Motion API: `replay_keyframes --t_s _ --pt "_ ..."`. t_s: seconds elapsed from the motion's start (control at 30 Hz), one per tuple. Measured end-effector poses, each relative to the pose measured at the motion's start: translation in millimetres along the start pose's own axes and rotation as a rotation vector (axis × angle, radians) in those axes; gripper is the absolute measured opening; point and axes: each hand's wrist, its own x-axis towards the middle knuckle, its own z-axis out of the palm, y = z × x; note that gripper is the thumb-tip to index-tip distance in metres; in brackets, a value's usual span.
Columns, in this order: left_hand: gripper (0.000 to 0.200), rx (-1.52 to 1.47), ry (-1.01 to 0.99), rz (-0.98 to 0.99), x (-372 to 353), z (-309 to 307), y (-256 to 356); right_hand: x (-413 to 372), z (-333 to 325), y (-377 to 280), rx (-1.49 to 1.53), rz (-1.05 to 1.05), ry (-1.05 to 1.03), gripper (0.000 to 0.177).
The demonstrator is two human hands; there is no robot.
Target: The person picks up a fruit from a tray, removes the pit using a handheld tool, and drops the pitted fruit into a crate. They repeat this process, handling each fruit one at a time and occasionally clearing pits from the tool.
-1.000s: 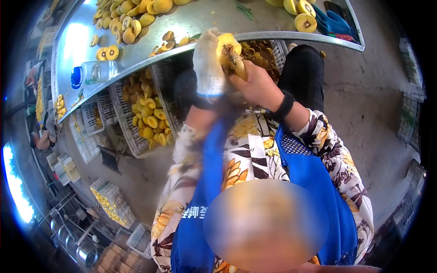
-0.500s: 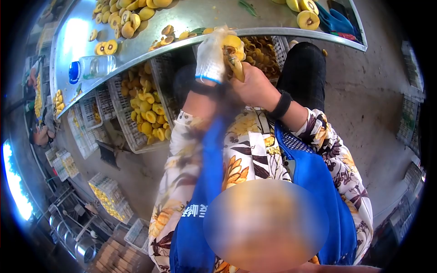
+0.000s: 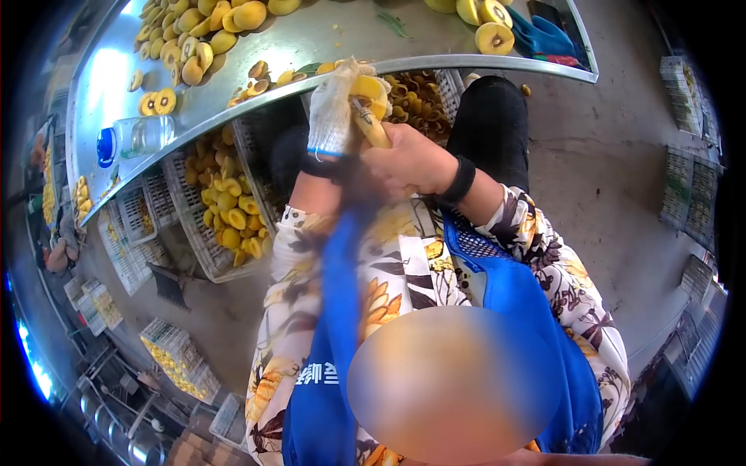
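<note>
My left hand [image 3: 330, 116], in a white knitted glove, grips a yellow peach half [image 3: 370, 91] over the table's front edge. The fruit's cut face is turned partly toward my right hand [image 3: 410, 160]. That hand is bare and wrapped round a pitting tool with a pale wooden handle [image 3: 374, 130]; its metal tip touches the peach flesh. Beneath the hands is a crate with brownish peach scraps [image 3: 420, 99]. Halved peaches with pits [image 3: 494, 37] and a pile of peaches [image 3: 190, 39] lie on the metal table [image 3: 326, 35].
A clear jar with a blue lid [image 3: 144, 136] lies on the table's left side. Below stands a white crate [image 3: 203, 252] of pitted halves. Blue gloves [image 3: 544, 37] rest at the right corner. My dark-trousered leg [image 3: 489, 128] is beside the scrap crate. More crates [image 3: 179, 357] stand farther left.
The view has shifted, so the table and crates appear farther left. The peach half has turned to show more of its cut face, and the tool's tip now meets that face.
</note>
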Motion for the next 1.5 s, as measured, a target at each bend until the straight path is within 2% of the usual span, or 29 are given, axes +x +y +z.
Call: replay_keyframes --t_s 0.07,0.13,0.17,0.23,0.27,0.33,0.4,0.43,0.47,0.5,0.53,0.57,0.6,0.67,0.7,0.73,0.77,0.8,0.83,0.87,0.9,0.97,1.03,1.07,1.17,1.2,1.37,1.43,1.5 --pt "0.032 0.134 0.024 0.083 2.0 0.4 -4.0 10.4 -11.0 14.4 -0.316 -0.459 -0.126 0.008" --pt "0.033 0.239 0.014 0.175 2.5 1.9 -3.6 12.8 -15.1 13.2 -0.505 -0.638 -0.201 0.013" --pt "0.033 0.293 0.011 0.222 2.1 1.9 -3.0 11.7 -17.2 9.0 -0.537 -0.59 -0.21 0.017" --pt "0.035 0.14 0.003 0.055 2.1 -0.5 -3.0 15.5 -19.7 7.1 -0.591 -0.678 -0.229 0.02" --pt "0.036 0.061 -0.009 -0.025 3.9 0.6 -2.4 23.5 -22.9 14.3 -0.617 -0.817 -0.236 0.017" --pt "0.04 0.004 0.028 -0.121 -1.4 6.3 2.8 33.0 -26.0 28.7 -0.298 -0.707 -0.305 0.011" --pt "0.047 -0.113 0.108 -0.166 9.6 0.5 8.6 33.7 -23.4 35.7 0.204 -0.299 -0.369 0.009" --pt "0.049 -0.072 0.29 -0.071 4.6 -10.0 9.2 32.2 -20.7 36.3 0.376 -0.148 -0.36 0.01" --pt "0.051 -0.129 0.147 -0.021 32.3 -78.2 -0.6 27.2 -15.8 30.2 0.381 -0.114 -0.325 0.011" --pt "0.054 -0.314 0.25 -0.122 12.1 -76.9 29.7 24.1 -12.2 24.0 0.384 -0.086 -0.286 0.013" --pt "0.058 -0.339 -0.093 0.098 6.5 -126.8 33.7 34.9 -15.1 37.1 0.074 -0.194 -0.109 0.014" --pt "0.055 -0.219 0.179 0.128 -13.8 -134.3 54.4 33.7 -17.9 39.5 -0.079 -0.19 -0.058 0.015" --pt "0.053 0.186 0.329 0.267 -26.5 -140.4 67.8 32.7 -21.0 41.7 -0.236 -0.18 -0.008 0.017" --pt "0.049 1.163 0.877 0.275 -49.8 -151.6 94.8 33.3 -30.7 53.7 -0.411 -0.223 0.083 0.02" --pt "0.048 1.317 0.866 0.368 -41.2 -178.7 100.9 35.8 -34.8 57.1 -0.479 -0.336 0.116 0.02" --pt "0.045 1.492 0.981 0.449 -33.4 -164.0 108.3 22.2 -30.0 44.3 -0.387 -0.419 0.166 0.02" --pt "0.041 1.319 0.856 0.528 -11.0 -162.5 107.7 38.0 -39.3 58.1 -0.463 -0.6 0.229 0.021" --pt "0.037 1.156 0.675 0.668 -1.2 -115.6 108.7 12.6 -34.8 22.2 -0.462 -0.398 0.245 0.022" --pt "0.032 1.18 0.541 0.682 15.3 -70.0 107.2 -16.6 -28.2 -5.7 -0.443 -0.186 0.258 0.024" --pt "0.03 1.289 0.362 0.785 48.9 -51.7 98.4 -22.3 -35.9 -15.4 -0.449 -0.204 0.297 0.025" --pt "0.029 1.306 0.191 0.755 54.9 -0.2 94.1 -25.3 -41.2 -20.5 -0.428 -0.186 0.316 0.026" --pt "0.034 1.409 -0.032 0.805 77.3 80.4 69.1 -36.5 -54.3 -14.4 -0.421 -0.37 0.425 0.023" --pt "0.034 1.714 -0.293 0.512 90.0 148.1 50.6 -50.1 -65.1 -7.3 -0.335 -0.374 0.486 0.021" --pt "0.035 1.786 -0.391 0.496 103.5 166.8 31.7 -63.0 -64.6 -6.9 -0.181 -0.414 0.448 0.019" --pt "0.038 1.959 -0.618 0.404 132.4 191.3 -17.7 -89.9 -59.4 -10.7 -0.196 -0.398 0.531 0.017" --pt "0.043 1.84 -0.588 0.479 141.0 181.4 -37.5 -90.4 -62.3 -3.5 -0.221 -0.42 0.555 0.017" --pt "0.05 1.666 -0.415 0.261 136.8 172.3 -34.4 -101.3 -67.4 11.7 -0.222 -0.445 0.6 0.018" --pt "0.05 1.502 -0.373 0.391 133.5 156.1 -30.7 -111.4 -59.9 -0.6 -0.3 -0.43 0.748 0.024" --pt "0.05 0.883 -0.455 0.326 109.7 143.7 -17.7 -98.1 -79.3 6.9 -0.531 -0.566 1.012 0.036"
